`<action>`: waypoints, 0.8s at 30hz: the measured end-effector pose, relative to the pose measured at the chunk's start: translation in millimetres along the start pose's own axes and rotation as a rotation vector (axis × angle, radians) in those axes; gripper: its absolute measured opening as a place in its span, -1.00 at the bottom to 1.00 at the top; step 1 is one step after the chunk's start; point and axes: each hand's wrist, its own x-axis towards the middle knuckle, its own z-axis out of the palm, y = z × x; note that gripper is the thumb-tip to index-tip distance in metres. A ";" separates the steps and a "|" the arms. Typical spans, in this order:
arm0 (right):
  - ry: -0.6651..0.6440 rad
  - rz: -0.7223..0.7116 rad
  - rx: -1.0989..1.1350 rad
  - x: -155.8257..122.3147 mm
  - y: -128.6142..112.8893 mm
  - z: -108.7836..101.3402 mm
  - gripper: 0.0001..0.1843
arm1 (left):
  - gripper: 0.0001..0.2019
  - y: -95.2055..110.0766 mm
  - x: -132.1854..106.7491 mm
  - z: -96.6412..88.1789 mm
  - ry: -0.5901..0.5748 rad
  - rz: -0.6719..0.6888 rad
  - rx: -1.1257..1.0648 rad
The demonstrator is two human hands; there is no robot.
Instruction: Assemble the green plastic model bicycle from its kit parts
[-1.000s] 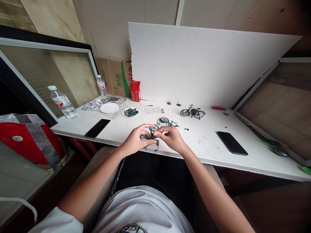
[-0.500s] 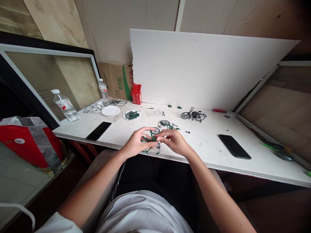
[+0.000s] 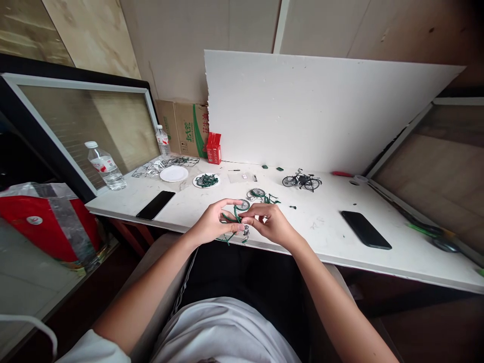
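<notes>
Over the near edge of the white table (image 3: 325, 222), my left hand (image 3: 212, 224) and my right hand (image 3: 270, 223) meet and pinch a small green model bicycle frame (image 3: 231, 223). Fingers of both hands are closed on it, and a little wheel (image 3: 242, 204) shows just above my fingertips. Just behind my hands lie another small wheel and green parts (image 3: 260, 194). A finished black model bicycle (image 3: 301, 180) stands farther back on the table.
A black phone (image 3: 156, 204) lies left, another phone (image 3: 366, 230) right. Two small plates (image 3: 174, 173), one holding green parts (image 3: 206, 180), plastic part frames, a red carton (image 3: 214, 147), two water bottles (image 3: 105, 166), a cardboard box and a white foam board (image 3: 310, 106) line the back. Green-handled tools (image 3: 431, 233) lie far right.
My hands stay together on the green frame, with only slight finger shifts. The camera has tilted a little, so everything sits slightly lower and to the right.
</notes>
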 end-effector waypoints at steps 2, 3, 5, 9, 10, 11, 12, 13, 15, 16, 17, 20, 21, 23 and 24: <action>0.039 0.027 0.019 0.2 0.5 0.4 -0.75 | -0.17 -0.2 0.1 0.2 -0.007 0.000 -0.018; 0.077 0.038 0.035 0.2 1.1 0.7 -0.75 | -0.16 -0.2 0.2 0.3 -0.011 -0.001 -0.032; 0.147 0.046 0.082 0.0 2.3 1.6 -0.76 | -0.17 0.2 0.3 0.3 -0.022 -0.012 -0.072; 0.114 0.046 0.163 -0.6 3.5 2.1 -0.79 | -0.17 1.8 0.3 -0.7 -0.075 -0.028 -0.187; 0.105 0.047 0.171 -0.6 3.6 2.0 -0.79 | -0.17 2.3 0.3 -1.2 -0.086 -0.026 -0.213; 0.109 0.050 0.173 -0.4 3.7 1.8 -0.80 | -0.17 2.7 0.4 -1.7 -0.096 -0.023 -0.233; 0.129 0.054 0.169 -0.1 3.7 1.6 -0.79 | -0.18 3.1 0.5 -2.3 -0.106 -0.020 -0.250; 0.157 0.058 0.160 0.2 3.5 1.3 -0.76 | -0.18 3.3 0.6 -2.8 -0.114 -0.018 -0.265; 0.210 0.051 0.129 1.2 2.2 0.5 -0.65 | -0.18 3.0 0.7 -3.7 -0.130 -0.024 -0.294; 0.219 0.036 0.111 1.8 0.7 0.1 -0.63 | -0.17 2.4 0.6 -4.0 -0.144 -0.034 -0.312; 0.211 0.013 0.095 2.2 -1.3 -0.4 -0.64 | -0.16 1.4 0.5 -4.1 -0.160 -0.046 -0.337; 0.139 -0.064 0.058 2.6 -9.3 -1.1 -0.70 | -0.11 -2.6 -0.2 -3.2 -0.210 -0.067 -0.415; 0.120 -0.079 0.050 2.4 -12.0 -0.9 -0.70 | -0.10 -3.9 -0.4 -2.5 -0.222 -0.072 -0.434; 0.092 -0.096 0.047 1.6 -15.9 0.1 -0.71 | -0.12 -6.5 -0.4 -0.9 -0.237 -0.080 -0.468; 0.083 -0.100 0.050 1.1 -17.0 0.8 -0.73 | -0.13 -7.8 -0.3 0.0 -0.251 -0.087 -0.486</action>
